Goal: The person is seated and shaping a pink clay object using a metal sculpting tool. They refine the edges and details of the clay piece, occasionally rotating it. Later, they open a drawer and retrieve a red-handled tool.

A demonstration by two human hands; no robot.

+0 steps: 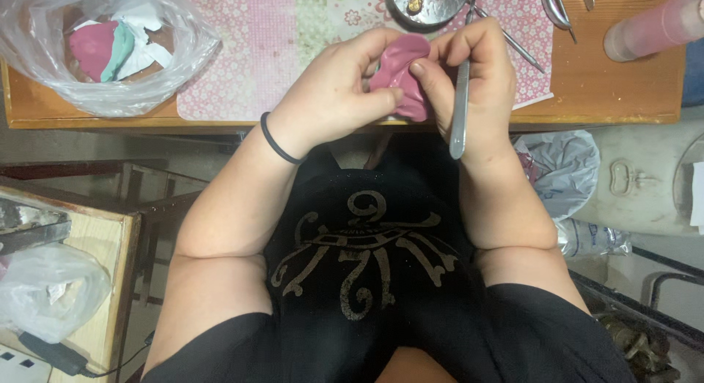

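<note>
A lump of pink clay (400, 71) is held between both hands just above the near edge of a wooden table (609, 97). My left hand (334, 90), with a black band on the wrist, cups the clay from the left, thumb underneath. My right hand (473, 75) pinches the clay's right side with thumb and forefinger and also grips a thin metal modelling tool (460, 115), whose handle points down towards my lap.
A clear plastic bag (44, 68) with pink and teal clay pieces sits at the table's left. A floral mat (249, 53) covers the middle. A round metal dish (429, 3), metal tools (557, 5) and a pink bottle (653, 27) lie at the back right.
</note>
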